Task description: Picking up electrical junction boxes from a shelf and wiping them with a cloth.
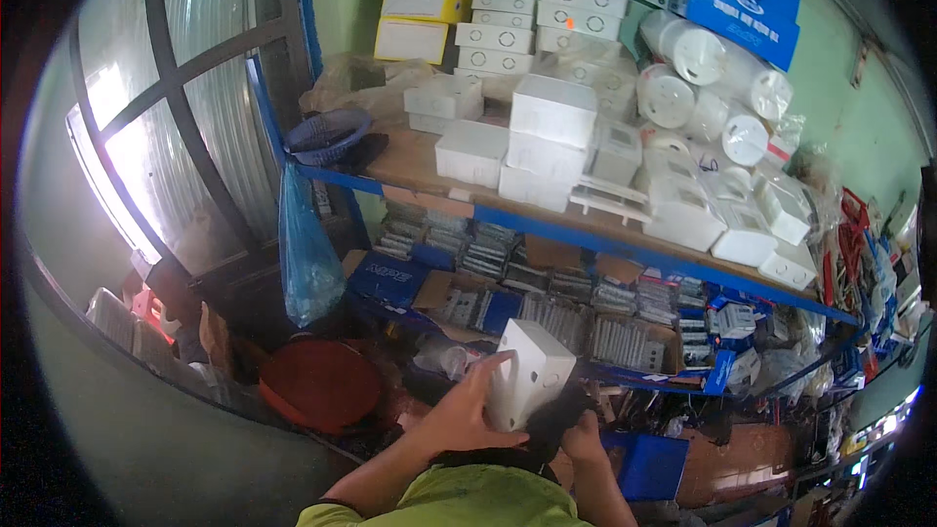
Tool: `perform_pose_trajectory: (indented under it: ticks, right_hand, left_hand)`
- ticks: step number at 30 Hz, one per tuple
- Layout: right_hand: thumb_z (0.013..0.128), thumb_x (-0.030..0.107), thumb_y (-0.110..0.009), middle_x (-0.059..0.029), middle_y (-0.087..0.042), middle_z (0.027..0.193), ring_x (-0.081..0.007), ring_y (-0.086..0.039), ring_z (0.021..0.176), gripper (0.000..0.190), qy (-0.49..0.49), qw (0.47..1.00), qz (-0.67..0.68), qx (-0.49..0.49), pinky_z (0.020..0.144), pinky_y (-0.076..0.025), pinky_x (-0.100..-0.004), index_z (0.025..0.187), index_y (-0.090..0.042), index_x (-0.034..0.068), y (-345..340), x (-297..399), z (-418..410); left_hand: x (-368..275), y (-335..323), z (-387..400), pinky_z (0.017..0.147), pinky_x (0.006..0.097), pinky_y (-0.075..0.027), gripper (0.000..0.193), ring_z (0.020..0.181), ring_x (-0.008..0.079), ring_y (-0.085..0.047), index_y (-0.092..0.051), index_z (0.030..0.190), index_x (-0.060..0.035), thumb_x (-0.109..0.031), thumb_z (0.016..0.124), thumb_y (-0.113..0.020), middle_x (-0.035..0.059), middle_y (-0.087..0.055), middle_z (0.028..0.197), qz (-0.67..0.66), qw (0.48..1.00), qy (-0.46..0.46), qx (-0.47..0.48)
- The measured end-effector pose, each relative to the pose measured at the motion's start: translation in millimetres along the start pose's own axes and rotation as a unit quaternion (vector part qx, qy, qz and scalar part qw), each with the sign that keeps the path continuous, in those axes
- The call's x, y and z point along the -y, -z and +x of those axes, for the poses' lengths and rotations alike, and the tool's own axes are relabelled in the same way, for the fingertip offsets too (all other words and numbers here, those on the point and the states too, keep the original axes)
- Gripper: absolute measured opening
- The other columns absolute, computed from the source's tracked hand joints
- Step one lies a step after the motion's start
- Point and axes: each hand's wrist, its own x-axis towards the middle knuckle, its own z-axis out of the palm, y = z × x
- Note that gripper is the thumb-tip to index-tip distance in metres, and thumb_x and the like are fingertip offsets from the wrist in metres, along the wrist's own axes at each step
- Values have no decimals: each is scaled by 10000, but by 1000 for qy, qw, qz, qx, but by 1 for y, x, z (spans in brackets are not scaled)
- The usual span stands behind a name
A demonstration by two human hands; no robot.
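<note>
My left hand [468, 406] grips a white plastic electrical box [538, 369] by its side, thumb and fingers spread around it. The box is tilted, and small round openings show on its faces. Against its lower right lies a dark cloth [554, 417], and my right hand [583, 440] is closed on the cloth's right edge. The right fingers are partly hidden. Both hands are low in front of my yellow-green shirt [483, 498], before a blue-edged shelf rack [622, 232].
On the upper shelf stand white boxes [553, 110], white cylinders [699, 55] and a blue basket [328, 135]. Below are cartons of packaged switch plates [633, 342]. A blue bag [307, 256] hangs at the left above a red round basin [322, 386]. Glazed metal-framed panels [165, 77] border the left.
</note>
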Motion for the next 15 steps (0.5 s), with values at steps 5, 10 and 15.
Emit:
perform_pose_trajectory:
  ticks: [5,10,15]
  right_hand:
    - [763,115,-628,-108,-595,867,-166,-558,776,340,-13,979,183,89,664,-466,-297,1050,-538,-43,-68,136,57]
    - [839,338,-604,-160,-639,899,-241,-637,804,500,71,987,143,21,708,-527,-340,1137,-510,-53,-80,127,83]
    - [891,166,-544,-172,-652,882,-228,-638,772,311,63,990,121,-39,708,-522,-348,1084,-552,-78,-92,120,68]
  left_hand:
    - [-17,118,15,1012,389,-298,998,1218,285,-376,-323,1302,12,-334,518,-833,200,-383,1294,44,987,-82,-130]
    - [-65,221,132,938,383,-371,797,1150,333,-445,-353,1272,-2,-365,670,-728,224,-440,1204,166,942,-154,-249]
    - [-76,278,274,866,388,-433,831,1044,335,-536,-445,1206,44,-595,688,-557,251,-507,1168,325,933,30,-151]
